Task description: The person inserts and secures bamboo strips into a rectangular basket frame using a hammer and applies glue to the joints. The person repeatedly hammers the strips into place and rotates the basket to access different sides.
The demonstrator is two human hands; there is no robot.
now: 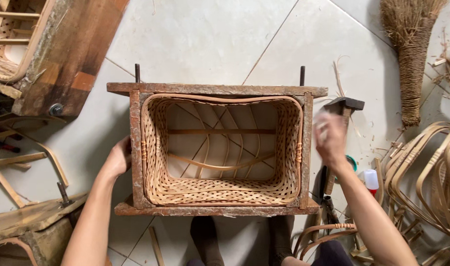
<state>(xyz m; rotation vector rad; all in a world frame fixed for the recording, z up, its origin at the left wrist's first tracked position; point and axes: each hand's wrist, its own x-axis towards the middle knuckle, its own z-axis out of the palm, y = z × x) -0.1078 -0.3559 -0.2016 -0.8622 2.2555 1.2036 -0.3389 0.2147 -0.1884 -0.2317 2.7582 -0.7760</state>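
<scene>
Hands at a basket mould on the pale tiled floor (195,34). The left hand (119,158) presses its fingers against the outer left side of the rough rectangular wooden frame (134,148), its grip closed on the frame's edge. Held tight inside that frame, just to the right of this grip, sits the rectangular woven rattan basket (220,189), open side up, with thin bent ribs across its interior. The right hand (330,138) hovers in the air just outside the frame's right side, blurred; whether its grip is wide or narrow cannot be told. Directly beyond this hand lies a dark-headed hammer (347,104); below it, a small white bottle with a red tip (369,179). Further right lie curved bent rattan strips (432,172) and a bound straw broom (411,59).
</scene>
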